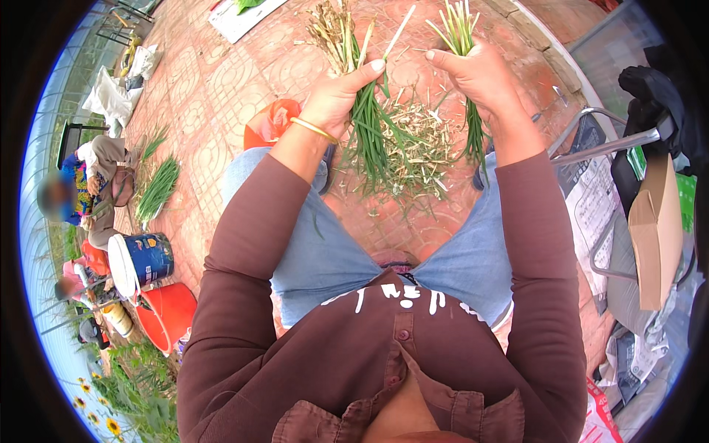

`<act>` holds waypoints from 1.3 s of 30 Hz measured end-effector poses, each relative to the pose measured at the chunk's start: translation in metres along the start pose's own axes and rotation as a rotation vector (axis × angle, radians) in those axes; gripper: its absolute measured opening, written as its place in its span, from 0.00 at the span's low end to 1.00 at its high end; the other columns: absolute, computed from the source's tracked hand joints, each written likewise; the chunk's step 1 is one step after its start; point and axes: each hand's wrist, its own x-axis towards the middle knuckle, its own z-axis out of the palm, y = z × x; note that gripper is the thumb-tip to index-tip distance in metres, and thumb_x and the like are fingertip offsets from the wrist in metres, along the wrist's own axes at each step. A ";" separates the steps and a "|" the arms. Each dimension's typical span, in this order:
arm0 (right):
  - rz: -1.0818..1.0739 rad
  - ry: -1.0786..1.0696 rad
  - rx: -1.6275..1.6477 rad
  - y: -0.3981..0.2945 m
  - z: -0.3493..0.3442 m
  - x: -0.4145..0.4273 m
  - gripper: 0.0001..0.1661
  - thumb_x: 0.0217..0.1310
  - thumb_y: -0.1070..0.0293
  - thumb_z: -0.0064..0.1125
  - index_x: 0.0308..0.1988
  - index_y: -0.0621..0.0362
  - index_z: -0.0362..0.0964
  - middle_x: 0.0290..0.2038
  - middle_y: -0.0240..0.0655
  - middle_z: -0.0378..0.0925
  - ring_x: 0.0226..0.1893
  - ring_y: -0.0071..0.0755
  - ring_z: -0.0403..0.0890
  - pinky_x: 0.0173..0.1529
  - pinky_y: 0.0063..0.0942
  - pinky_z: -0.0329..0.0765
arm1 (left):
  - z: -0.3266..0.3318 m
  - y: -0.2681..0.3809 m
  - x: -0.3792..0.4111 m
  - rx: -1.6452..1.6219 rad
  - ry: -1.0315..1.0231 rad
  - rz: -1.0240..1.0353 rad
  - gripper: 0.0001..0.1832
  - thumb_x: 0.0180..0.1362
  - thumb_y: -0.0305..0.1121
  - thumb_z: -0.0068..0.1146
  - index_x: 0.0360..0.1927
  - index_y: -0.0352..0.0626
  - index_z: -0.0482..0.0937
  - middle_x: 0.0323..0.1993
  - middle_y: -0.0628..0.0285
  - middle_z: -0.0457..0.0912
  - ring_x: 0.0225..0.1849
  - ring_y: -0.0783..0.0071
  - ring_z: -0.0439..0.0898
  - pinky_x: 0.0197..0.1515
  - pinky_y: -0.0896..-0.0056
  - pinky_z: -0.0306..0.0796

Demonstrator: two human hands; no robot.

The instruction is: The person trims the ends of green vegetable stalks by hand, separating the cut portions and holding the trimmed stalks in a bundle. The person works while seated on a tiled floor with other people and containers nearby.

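A bunch of garlic chives [370, 130] with dry brown stem ends is gripped in my left hand [338, 94], its green leaves hanging down toward me. One pale stalk sticks up past the left thumb. My right hand [479, 72] holds a smaller bunch of chives [458, 27], whose ends look pale and clean. The two hands are apart, both above the paving. Below and between them lies a loose heap of dry trimmings [418, 144] on the red tiles, between my feet.
An orange plastic bag [268, 122] lies beyond my left knee. Leftward are a pile of chives [159, 188], a blue bucket [147, 257], a red bucket [169, 315] and seated people [91, 183]. A metal-framed chair [609, 147] and cardboard box [656, 232] stand at right.
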 end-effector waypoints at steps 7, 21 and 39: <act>-0.022 0.095 -0.054 -0.001 0.019 -0.002 0.15 0.48 0.61 0.70 0.32 0.60 0.79 0.21 0.24 0.75 0.22 0.17 0.71 0.28 0.23 0.70 | 0.006 -0.003 0.001 0.102 0.046 0.083 0.14 0.52 0.32 0.67 0.41 0.42 0.78 0.31 0.68 0.80 0.31 0.81 0.77 0.33 0.81 0.72; -0.196 0.205 -0.345 0.000 0.023 0.006 0.16 0.52 0.59 0.64 0.29 0.63 0.77 0.17 0.33 0.74 0.20 0.22 0.73 0.28 0.31 0.71 | 0.003 -0.006 0.004 0.448 0.125 0.369 0.13 0.46 0.27 0.71 0.35 0.36 0.79 0.29 0.67 0.80 0.31 0.80 0.77 0.35 0.79 0.71; -0.093 0.231 0.113 0.002 0.012 0.009 0.15 0.51 0.64 0.70 0.35 0.62 0.78 0.23 0.23 0.72 0.22 0.15 0.68 0.26 0.20 0.65 | -0.004 -0.010 0.007 0.491 0.088 0.445 0.12 0.46 0.27 0.70 0.32 0.34 0.79 0.28 0.63 0.81 0.29 0.78 0.78 0.34 0.75 0.73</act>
